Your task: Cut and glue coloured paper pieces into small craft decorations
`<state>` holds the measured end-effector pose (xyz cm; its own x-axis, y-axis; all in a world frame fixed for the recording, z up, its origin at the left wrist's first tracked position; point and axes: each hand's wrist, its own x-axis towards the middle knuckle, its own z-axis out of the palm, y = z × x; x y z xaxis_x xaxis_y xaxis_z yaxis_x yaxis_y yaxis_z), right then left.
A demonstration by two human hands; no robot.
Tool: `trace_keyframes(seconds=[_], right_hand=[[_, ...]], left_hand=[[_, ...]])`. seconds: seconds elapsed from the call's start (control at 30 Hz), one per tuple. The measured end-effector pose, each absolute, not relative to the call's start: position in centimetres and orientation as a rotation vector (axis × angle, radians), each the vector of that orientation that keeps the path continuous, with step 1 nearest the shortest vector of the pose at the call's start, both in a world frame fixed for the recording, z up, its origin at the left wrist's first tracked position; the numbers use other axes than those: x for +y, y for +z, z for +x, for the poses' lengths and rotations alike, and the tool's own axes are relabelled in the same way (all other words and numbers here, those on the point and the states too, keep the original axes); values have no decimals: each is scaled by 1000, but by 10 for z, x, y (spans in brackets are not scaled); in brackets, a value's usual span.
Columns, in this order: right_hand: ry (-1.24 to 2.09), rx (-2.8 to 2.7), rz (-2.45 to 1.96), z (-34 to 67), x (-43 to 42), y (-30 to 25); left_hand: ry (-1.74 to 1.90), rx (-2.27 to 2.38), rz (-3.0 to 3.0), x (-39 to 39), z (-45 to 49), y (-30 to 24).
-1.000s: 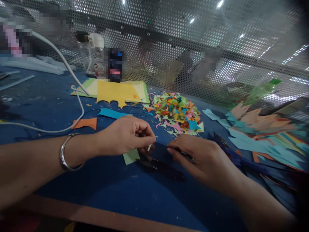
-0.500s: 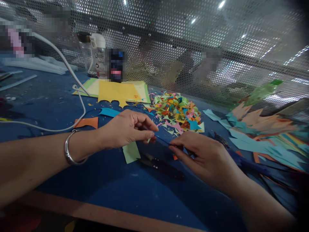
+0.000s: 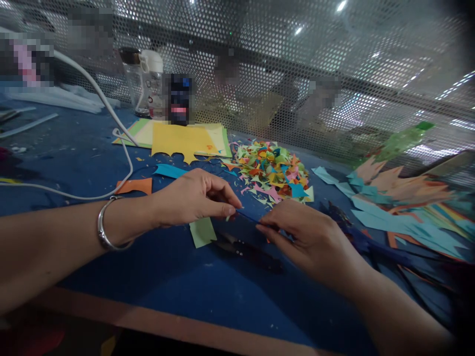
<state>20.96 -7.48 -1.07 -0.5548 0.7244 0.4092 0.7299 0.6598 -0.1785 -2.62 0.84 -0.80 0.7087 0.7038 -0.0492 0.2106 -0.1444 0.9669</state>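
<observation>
My left hand (image 3: 193,198), with a silver bangle on its wrist, pinches one end of a thin dark blue paper strip (image 3: 248,216). My right hand (image 3: 308,237) pinches the strip's other end, so it stretches between the two just above the blue table (image 3: 166,277). A light green paper piece (image 3: 202,232) lies under my left fingers. Black scissors (image 3: 248,252) lie on the table just below the strip, between both hands.
A heap of coloured paper scraps (image 3: 272,173) lies behind the hands. Yellow and green sheets (image 3: 181,138) sit further back by a water bottle (image 3: 148,84). Cut blue and orange shapes (image 3: 404,207) pile up at right. A white cable (image 3: 122,148) loops at left. Perforated metal screen behind.
Both hands have lifted slightly and moved a little away from me, drawing the blue strip taut between them. The scissors and green piece have stayed put.
</observation>
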Motion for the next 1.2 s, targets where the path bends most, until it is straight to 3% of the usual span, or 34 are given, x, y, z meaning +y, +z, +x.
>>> trace_keyframes(seconds=[0.47, 1.2], right_hand=[[-5, -2444, -1088, 210, -76, -8], [-8, -2413, -1139, 211, -73, -8]], left_hand=[[520, 744, 1717, -3, -26, 10], [543, 737, 1566, 5, -25, -4]])
